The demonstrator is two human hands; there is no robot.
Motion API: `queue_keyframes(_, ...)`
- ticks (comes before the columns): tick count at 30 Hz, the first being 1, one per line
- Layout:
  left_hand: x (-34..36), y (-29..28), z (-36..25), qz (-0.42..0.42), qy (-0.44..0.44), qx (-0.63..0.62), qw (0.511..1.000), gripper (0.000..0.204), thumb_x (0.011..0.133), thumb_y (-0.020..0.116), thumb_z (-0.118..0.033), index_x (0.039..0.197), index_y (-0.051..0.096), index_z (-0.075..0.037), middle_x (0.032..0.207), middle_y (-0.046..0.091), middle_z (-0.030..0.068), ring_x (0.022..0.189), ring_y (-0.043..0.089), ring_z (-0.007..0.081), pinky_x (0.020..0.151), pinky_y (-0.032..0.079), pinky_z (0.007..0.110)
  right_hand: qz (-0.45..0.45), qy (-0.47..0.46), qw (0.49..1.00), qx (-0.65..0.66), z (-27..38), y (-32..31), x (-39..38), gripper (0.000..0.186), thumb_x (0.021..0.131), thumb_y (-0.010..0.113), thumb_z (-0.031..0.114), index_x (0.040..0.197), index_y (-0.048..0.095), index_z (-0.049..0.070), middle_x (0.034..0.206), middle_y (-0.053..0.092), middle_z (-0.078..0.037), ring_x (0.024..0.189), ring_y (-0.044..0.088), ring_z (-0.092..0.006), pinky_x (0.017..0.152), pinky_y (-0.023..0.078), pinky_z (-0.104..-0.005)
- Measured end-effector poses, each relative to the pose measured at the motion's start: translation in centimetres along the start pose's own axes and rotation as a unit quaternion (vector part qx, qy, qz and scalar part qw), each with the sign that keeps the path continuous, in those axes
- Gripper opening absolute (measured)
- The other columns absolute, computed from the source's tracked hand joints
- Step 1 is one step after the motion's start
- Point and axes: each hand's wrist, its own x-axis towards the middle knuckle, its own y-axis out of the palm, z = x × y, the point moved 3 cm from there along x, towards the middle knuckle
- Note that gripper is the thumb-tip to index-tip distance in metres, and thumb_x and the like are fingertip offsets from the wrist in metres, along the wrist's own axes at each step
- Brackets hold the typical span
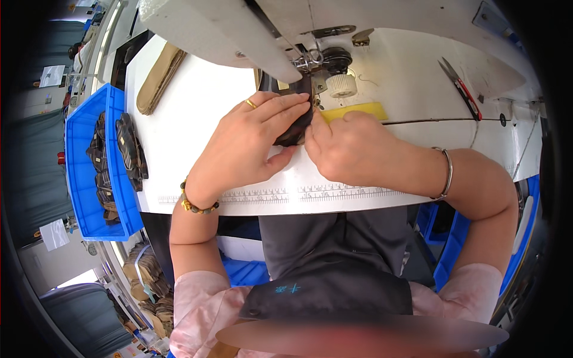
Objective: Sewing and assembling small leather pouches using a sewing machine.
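A dark, glossy curved piece that looks like a leather shoe part (pixel 291 136) lies under the needle area of a white sewing machine (pixel 203 30). My left hand (pixel 243 140) rests over it, fingers reaching across its top and thumb at its near edge. At the piece's right side, my right hand (pixel 358 149) is closed, thumb and forefinger pinching its edge. Both hands hide much of the piece. Just beyond my right hand are a white ridged knob (pixel 342 86) and a yellow strip (pixel 369 111) on the machine bed.
Red-handled scissors (pixel 464 92) lie at the right. A stack of long brown pieces (pixel 160 79) is at the far left. Beside the table's left edge stands a blue bin (pixel 76 179) of dark shoe parts (pixel 98 152). Ruler markings (pixel 346 194) run along the near edge.
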Motion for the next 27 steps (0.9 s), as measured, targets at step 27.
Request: queue_keyframes(27,-0.1,2.6,-0.9,-0.039,0.047,0.143,0.988,0.033,0.071,0.076,-0.006,0.104,0.073,-0.003,0.111,0.071,0.0051,0.081,0.064,0.0203,0.063,0.057,0.029,0.006,-0.025,0.998,0.059,1.6,-1.3,-0.2,0.025,0.061,0.065,0.017,0.07,0.069,-0.005,0.077,0.069,-0.028,0.053,0.064,-0.0215,0.043,0.048,-0.0317)
